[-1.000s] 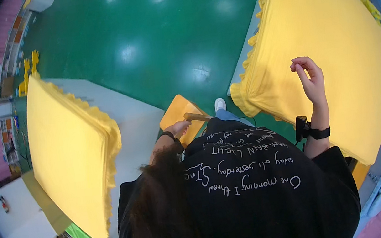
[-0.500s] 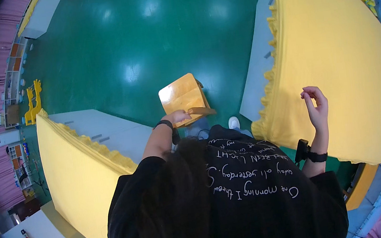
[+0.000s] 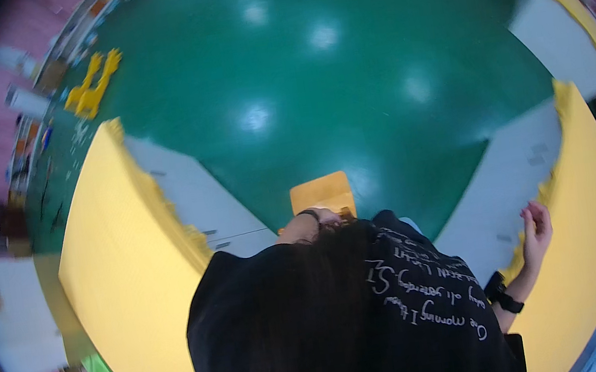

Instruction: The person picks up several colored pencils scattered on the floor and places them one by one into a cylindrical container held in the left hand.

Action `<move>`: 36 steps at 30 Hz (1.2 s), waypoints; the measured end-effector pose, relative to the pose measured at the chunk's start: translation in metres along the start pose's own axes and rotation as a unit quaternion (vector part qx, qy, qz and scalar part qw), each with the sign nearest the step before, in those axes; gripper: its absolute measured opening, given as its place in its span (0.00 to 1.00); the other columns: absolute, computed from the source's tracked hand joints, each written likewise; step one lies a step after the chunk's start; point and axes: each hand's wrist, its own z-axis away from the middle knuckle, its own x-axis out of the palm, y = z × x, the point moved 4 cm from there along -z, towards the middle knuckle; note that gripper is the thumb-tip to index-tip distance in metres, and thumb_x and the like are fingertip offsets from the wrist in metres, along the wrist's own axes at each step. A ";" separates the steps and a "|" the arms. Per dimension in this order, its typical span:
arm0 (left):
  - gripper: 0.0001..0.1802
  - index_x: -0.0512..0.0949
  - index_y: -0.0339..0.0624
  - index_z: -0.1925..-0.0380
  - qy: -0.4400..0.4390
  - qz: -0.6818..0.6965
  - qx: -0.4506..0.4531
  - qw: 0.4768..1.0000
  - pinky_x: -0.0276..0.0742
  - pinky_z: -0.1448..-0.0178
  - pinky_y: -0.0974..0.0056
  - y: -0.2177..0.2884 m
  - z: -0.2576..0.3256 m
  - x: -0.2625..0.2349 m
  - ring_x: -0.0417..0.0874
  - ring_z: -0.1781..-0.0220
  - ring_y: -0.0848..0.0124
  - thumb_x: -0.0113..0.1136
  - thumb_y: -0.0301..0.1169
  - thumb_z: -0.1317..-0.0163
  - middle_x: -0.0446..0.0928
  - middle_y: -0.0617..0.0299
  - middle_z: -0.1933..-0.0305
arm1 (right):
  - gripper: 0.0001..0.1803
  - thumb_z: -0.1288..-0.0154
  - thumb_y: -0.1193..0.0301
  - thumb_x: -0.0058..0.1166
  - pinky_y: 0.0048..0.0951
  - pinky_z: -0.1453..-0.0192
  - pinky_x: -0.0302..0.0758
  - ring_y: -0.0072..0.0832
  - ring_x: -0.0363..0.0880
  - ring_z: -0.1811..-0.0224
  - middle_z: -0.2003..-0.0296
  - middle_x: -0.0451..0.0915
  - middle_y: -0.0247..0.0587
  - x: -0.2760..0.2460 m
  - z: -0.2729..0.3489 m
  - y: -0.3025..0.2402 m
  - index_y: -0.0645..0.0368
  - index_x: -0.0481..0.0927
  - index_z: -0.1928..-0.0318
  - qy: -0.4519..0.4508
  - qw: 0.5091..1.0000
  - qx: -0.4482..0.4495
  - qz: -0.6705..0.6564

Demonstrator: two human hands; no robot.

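Note:
A small wooden chair (image 3: 322, 189) stands on the green floor just in front of me, with its flat seat showing. My left hand (image 3: 327, 216) is closed on the top of its backrest, though my hair and shirt hide part of the grip. Out to my right, my right hand (image 3: 536, 221) hangs in the air, loosely curled and holding nothing. It is nearest the ruffled edge of the yellow tablecloth (image 3: 583, 239) on the right-hand table. Each wrist wears a dark band.
To my left stands another table under a yellow cloth (image 3: 122, 277), with grey-white panels (image 3: 185, 186) beneath. Yellow giraffe-shaped pieces (image 3: 95, 85) stand farther left. A further covered table (image 3: 565, 38) is at the far right. Green floor (image 3: 331, 91) stretches ahead between the tables.
My view and body have turned to the right. My left hand has kept hold of the chair, which now shows closer to my body. The right hand stays raised and free.

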 end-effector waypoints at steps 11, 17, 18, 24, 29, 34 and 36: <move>0.23 0.74 0.37 0.64 0.251 0.321 0.042 0.912 0.73 0.68 0.61 -0.017 0.026 -0.187 0.74 0.75 0.65 0.57 0.48 0.46 0.74 0.55 0.72 | 0.06 0.37 0.78 0.52 0.21 0.57 0.71 0.20 0.74 0.65 0.67 0.76 0.34 0.252 -0.309 -0.075 0.64 0.76 0.59 -0.210 0.964 -0.157 -0.034; 0.14 0.73 0.46 0.76 0.338 0.625 0.151 0.687 0.65 0.76 0.64 -0.009 0.048 -0.231 0.70 0.79 0.70 0.52 0.43 0.40 0.69 0.64 0.82 | 0.06 0.37 0.77 0.52 0.22 0.58 0.71 0.20 0.75 0.65 0.69 0.77 0.33 0.402 -0.467 -0.153 0.64 0.76 0.60 -0.282 0.931 -0.225 -0.059; 0.14 0.72 0.48 0.77 0.315 0.668 0.144 0.659 0.64 0.77 0.64 -0.008 0.045 -0.230 0.69 0.80 0.70 0.50 0.43 0.39 0.69 0.64 0.82 | 0.05 0.38 0.77 0.53 0.22 0.59 0.71 0.20 0.74 0.66 0.69 0.77 0.34 0.431 -0.484 -0.166 0.64 0.76 0.62 -0.303 0.920 -0.240 -0.068; 0.15 0.70 0.44 0.76 0.385 0.739 0.167 0.527 0.64 0.76 0.60 0.027 0.029 -0.297 0.68 0.81 0.66 0.47 0.43 0.39 0.67 0.61 0.82 | 0.04 0.41 0.80 0.53 0.23 0.62 0.71 0.21 0.74 0.69 0.71 0.78 0.37 0.584 -0.562 -0.231 0.65 0.77 0.65 -0.380 0.870 -0.298 -0.104; 0.16 0.71 0.38 0.71 0.357 0.778 0.150 0.494 0.72 0.69 0.53 0.021 0.010 -0.359 0.72 0.77 0.56 0.48 0.42 0.41 0.71 0.53 0.77 | 0.04 0.41 0.80 0.52 0.23 0.64 0.72 0.21 0.74 0.71 0.72 0.78 0.37 0.703 -0.591 -0.289 0.65 0.77 0.64 -0.428 0.837 -0.328 -0.094; 0.16 0.72 0.38 0.71 0.361 0.790 0.171 0.465 0.72 0.68 0.53 0.011 0.036 -0.432 0.73 0.75 0.56 0.48 0.41 0.41 0.72 0.53 0.75 | 0.03 0.40 0.80 0.51 0.22 0.64 0.72 0.20 0.74 0.71 0.73 0.77 0.35 0.817 -0.640 -0.368 0.65 0.76 0.65 -0.455 0.815 -0.351 -0.076; 0.15 0.72 0.38 0.70 0.368 0.790 0.176 0.459 0.73 0.68 0.53 0.002 0.056 -0.464 0.74 0.75 0.56 0.48 0.41 0.41 0.73 0.53 0.75 | 0.03 0.39 0.80 0.50 0.22 0.64 0.72 0.19 0.74 0.71 0.73 0.76 0.34 0.863 -0.659 -0.405 0.65 0.76 0.65 -0.449 0.815 -0.360 -0.073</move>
